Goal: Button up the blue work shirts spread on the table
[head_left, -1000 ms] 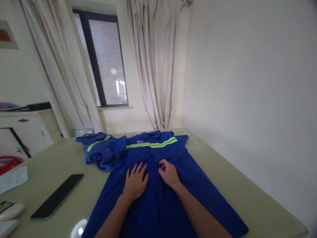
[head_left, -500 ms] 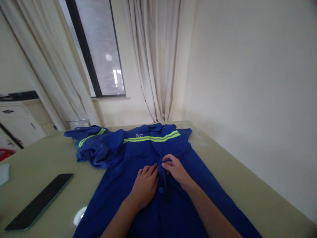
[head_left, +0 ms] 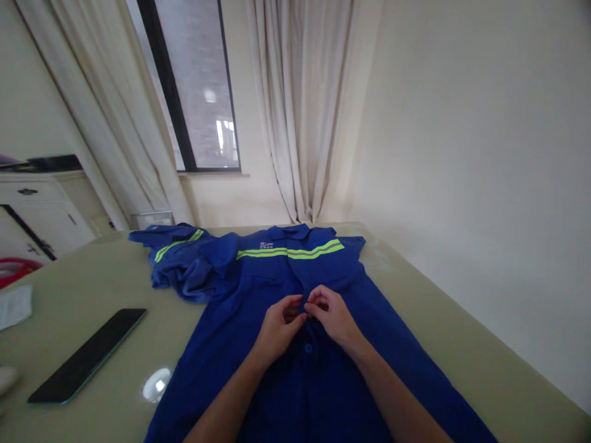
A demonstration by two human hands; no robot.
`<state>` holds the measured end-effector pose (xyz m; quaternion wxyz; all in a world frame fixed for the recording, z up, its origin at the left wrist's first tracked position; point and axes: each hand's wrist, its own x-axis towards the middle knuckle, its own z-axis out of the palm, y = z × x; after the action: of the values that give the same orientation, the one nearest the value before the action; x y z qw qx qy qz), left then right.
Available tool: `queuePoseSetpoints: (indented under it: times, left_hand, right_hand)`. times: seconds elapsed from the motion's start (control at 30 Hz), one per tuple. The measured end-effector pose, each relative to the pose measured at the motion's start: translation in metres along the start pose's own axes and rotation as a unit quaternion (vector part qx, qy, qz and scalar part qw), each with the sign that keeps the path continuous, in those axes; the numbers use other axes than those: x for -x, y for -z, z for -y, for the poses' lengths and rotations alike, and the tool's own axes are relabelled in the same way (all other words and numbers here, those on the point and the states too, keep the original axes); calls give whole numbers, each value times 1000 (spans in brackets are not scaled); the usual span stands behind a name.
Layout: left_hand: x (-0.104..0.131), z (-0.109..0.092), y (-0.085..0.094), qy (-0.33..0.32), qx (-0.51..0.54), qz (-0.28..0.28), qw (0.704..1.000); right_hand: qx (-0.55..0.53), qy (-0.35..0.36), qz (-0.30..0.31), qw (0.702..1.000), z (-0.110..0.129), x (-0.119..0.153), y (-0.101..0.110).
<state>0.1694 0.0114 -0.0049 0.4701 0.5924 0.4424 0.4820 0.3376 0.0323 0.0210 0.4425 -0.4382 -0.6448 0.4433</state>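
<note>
A blue work uniform (head_left: 281, 280) with a collar and a yellow-green reflective stripe lies front up on the table, its lower part stretching toward me. Over the middle of its front, my left hand (head_left: 281, 329) is closed, thumb and fingers brought together at the front opening. Facing it, my right hand (head_left: 333, 317) pinches at the same edge, the fingertips of both hands nearly touching. The bit of cloth between them is mostly hidden. Just below the hands a round button (head_left: 308, 349) shows on the front. One sleeve lies bunched on the left.
The greenish table (head_left: 397, 295) runs along the wall at the right. A dark flat tablet-like device (head_left: 87, 357) lies at the left, with a white cloth or paper (head_left: 16, 306) beyond it. A red item (head_left: 18, 271), a white cabinet (head_left: 46, 209) and curtains (head_left: 295, 111) stand behind.
My left hand has gone from lying flat on the cloth to a turned, pinching pose beside my right fingertips. The right hand stays at the front opening. The view has shifted slightly.
</note>
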Motion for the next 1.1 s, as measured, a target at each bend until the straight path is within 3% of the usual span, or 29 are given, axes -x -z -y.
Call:
queuePoseSetpoints:
  times: [0.1,0.2,0.33,0.4,0.47,0.57,0.7,0.9,1.1]
  left_hand:
    - [-4,5,1,3,31,-7,999]
    - [-8,9,3,21,53,-13,998]
    - [-12,12,5,36,55,-8,998]
    - [-12,12,6,37,54,-4,998]
    - [-10,10,5,36,54,-5,998]
    - [-5,4,4,22,36,-4,999]
    - [-2,-1,2,-56,-77,4,995]
    - [-13,2,-4,-6,-255,-97,962]
    - [-15,-4,-15,-7,-345,-93,934]
  right_hand:
    - [46,35,-26,998,1,1,0]
    - [169,50,-46,983,7,6,1]
    - [383,20,-71,921,17,15,-2]
    - [434,6,-70,898,20,17,-6]
    - [428,9,-63,901,21,18,-10]
    - [340,28,-70,938,19,15,-12]
    - [241,1,-102,965,10,8,-11]
    - [255,-33,-134,957,-4,3,-9]
    - [278,-14,-145,949,-11,4,-12]
